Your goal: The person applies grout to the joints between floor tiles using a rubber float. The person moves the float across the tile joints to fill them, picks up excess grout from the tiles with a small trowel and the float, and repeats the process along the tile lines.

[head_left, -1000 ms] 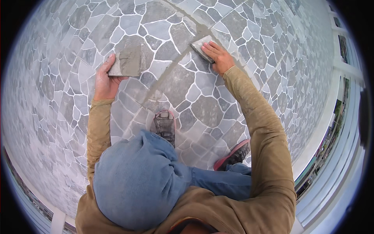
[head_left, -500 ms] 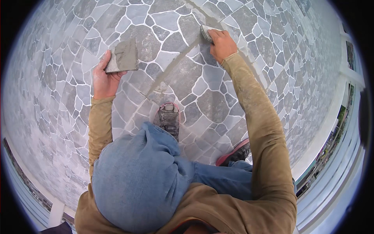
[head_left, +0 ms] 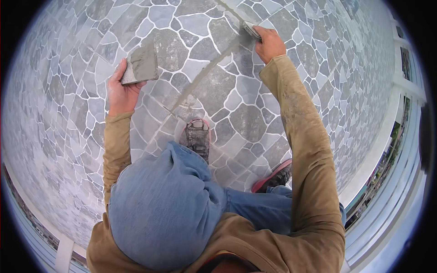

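The left grip [head_left: 123,92] is clamped on a square, paste-smeared grey slab [head_left: 144,63], well inside the left edge of the grey stone-patterned floor [head_left: 248,123]; the right grip [head_left: 271,44] clamps a flat grey pad [head_left: 250,30] beside a paste-filled grey seam [head_left: 205,73].

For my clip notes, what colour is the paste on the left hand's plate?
The paste is plain grey, best seen in the head view.

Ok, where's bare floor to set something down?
The tiled floor is bare left of the left sleeve, and between the right sleeve and the pale edging. It is crowded between the sleeves: shoes, jeans, the paste-topped slab in the left hand, and the pad in the right hand by the grey joint.
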The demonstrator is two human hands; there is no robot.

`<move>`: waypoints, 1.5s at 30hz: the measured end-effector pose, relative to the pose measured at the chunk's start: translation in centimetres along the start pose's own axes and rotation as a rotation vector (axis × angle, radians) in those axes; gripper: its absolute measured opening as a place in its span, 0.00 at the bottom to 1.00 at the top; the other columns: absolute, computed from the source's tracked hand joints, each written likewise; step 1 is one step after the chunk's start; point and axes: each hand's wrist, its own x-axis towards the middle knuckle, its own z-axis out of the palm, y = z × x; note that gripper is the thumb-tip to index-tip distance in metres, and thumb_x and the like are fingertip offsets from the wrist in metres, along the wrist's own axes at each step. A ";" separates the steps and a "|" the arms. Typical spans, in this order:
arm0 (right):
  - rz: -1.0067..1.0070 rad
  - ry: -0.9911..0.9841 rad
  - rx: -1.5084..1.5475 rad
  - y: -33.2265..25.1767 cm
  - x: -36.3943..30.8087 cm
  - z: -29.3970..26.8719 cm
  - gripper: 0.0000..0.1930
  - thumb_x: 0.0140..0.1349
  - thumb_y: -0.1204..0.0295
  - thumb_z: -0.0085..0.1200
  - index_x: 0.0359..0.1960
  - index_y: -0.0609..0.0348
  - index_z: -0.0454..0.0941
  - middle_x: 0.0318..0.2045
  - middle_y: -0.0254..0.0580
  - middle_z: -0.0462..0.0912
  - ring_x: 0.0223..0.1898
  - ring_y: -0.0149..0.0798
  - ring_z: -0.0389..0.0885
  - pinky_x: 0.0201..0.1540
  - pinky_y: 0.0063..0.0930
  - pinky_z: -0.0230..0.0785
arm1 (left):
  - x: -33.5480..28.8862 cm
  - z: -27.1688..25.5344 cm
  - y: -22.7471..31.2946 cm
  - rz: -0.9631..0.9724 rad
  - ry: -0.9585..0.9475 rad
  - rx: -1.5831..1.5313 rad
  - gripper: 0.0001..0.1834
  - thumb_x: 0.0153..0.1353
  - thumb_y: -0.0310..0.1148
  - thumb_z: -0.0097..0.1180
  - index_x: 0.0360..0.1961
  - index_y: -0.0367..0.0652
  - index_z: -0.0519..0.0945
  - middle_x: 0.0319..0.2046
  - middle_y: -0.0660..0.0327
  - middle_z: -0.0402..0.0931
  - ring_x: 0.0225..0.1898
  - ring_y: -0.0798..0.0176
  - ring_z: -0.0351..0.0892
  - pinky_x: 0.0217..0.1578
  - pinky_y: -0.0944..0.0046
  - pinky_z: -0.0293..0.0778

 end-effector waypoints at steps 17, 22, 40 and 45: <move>-0.187 -0.483 0.211 -19.5 -12.5 0.6 0.22 0.47 0.77 0.57 0.49 0.62 0.76 0.46 0.47 0.80 0.46 0.47 0.78 0.49 0.37 0.75 | 0.8 0.9 -1.1 0.013 -0.010 -0.030 0.18 0.74 0.39 0.43 0.52 0.36 0.75 0.44 0.53 0.82 0.38 0.58 0.86 0.30 0.61 0.83; -0.197 -0.031 0.181 -11.1 -6.8 -1.1 0.32 0.45 0.81 0.56 0.58 0.55 0.74 0.59 0.42 0.77 0.60 0.48 0.74 0.58 0.37 0.73 | -0.4 -0.4 -0.2 0.035 -0.019 -0.035 0.19 0.74 0.39 0.43 0.52 0.34 0.74 0.45 0.52 0.82 0.40 0.56 0.86 0.33 0.59 0.86; -0.070 -0.090 -0.038 -10.2 -6.5 2.9 0.17 0.51 0.77 0.56 0.44 0.61 0.74 0.45 0.46 0.80 0.47 0.51 0.76 0.46 0.40 0.75 | -1.0 -1.0 0.1 0.049 -0.044 -0.102 0.18 0.75 0.38 0.42 0.53 0.34 0.75 0.45 0.52 0.83 0.39 0.55 0.86 0.31 0.59 0.83; -0.123 -0.310 0.118 -18.3 -11.1 2.3 0.25 0.48 0.77 0.57 0.52 0.60 0.74 0.51 0.46 0.80 0.50 0.50 0.77 0.49 0.40 0.76 | -0.2 -1.1 0.9 0.062 0.009 -0.167 0.19 0.74 0.39 0.43 0.52 0.35 0.75 0.44 0.53 0.83 0.40 0.56 0.86 0.33 0.60 0.84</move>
